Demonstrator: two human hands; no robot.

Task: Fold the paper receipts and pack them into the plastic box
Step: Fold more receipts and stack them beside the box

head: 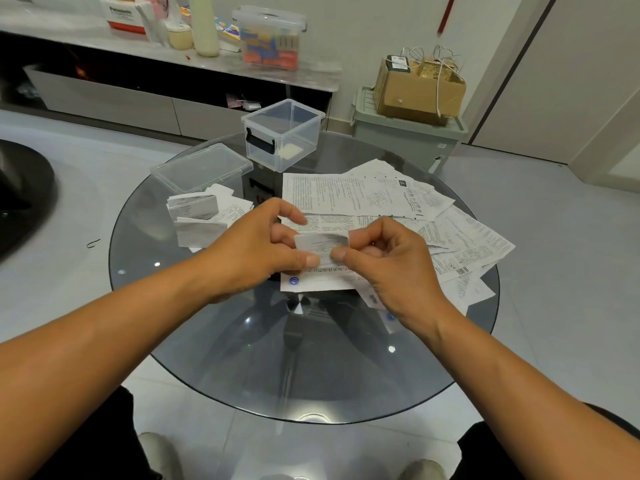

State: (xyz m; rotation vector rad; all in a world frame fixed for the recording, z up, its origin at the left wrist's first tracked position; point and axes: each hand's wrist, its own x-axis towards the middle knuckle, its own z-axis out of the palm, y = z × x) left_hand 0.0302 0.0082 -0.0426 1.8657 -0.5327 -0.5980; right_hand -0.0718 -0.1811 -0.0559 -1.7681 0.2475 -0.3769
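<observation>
Just now a small receipt [320, 245] sits at frame centre, pinched by the left hand [258, 249] and right hand [388, 261], raised off the loose papers [381, 199] to crease freely. Folded receipts [199, 216] lie left; the plastic box [282, 133] stands open above, unobstructed.

Left hand [256, 251] and right hand [388, 261] pinching a small folded receipt [320, 245] above the round glass counter [214, 341]; open plastic box [282, 135] at far edge, loose receipts [381, 199] spread at right.
</observation>
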